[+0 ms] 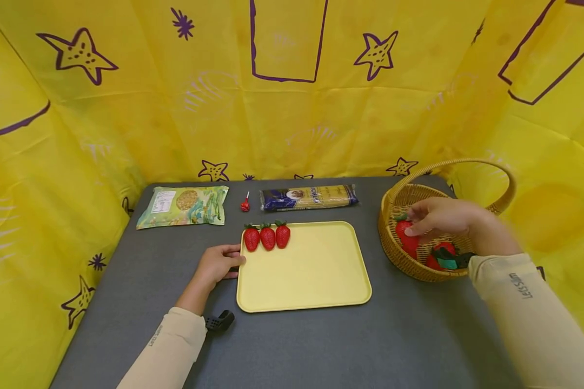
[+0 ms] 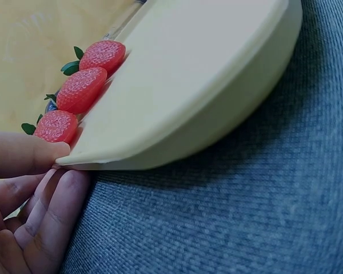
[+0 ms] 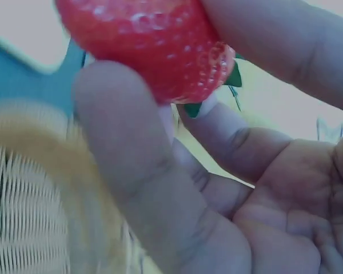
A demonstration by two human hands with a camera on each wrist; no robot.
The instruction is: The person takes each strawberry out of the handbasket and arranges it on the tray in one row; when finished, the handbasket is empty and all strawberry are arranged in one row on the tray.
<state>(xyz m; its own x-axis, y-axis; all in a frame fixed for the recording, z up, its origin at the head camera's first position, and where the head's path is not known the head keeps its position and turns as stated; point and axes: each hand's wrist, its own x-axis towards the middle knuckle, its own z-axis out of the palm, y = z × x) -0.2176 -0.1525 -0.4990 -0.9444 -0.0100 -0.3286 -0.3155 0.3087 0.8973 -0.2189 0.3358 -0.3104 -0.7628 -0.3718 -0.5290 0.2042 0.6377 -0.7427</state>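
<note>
My right hand [image 1: 443, 219] is over the wicker basket [image 1: 394, 251] and pinches a red strawberry [image 3: 154, 57] with green leaves between thumb and fingers. Other red fruit [image 1: 433, 263] with green leaves lies in the basket, partly hidden by the hand and wrist. At the left edge of the pale yellow tray [image 1: 304, 275], my left hand [image 1: 219, 263] grips the rim, thumb on top and fingers beneath. Three strawberries [image 1: 267, 237] stand side by side in the tray's far left corner, leaves toward the back.
Behind the tray lie a green patterned bag [image 1: 185, 206], a small red lollipop [image 1: 245, 204] and a long pasta packet [image 1: 311, 198]. The basket's tall handle [image 1: 467, 162] arches up beside the right hand. Yellow cloth [image 1: 282, 119] encloses the grey table [image 1: 292, 346] at the back and sides.
</note>
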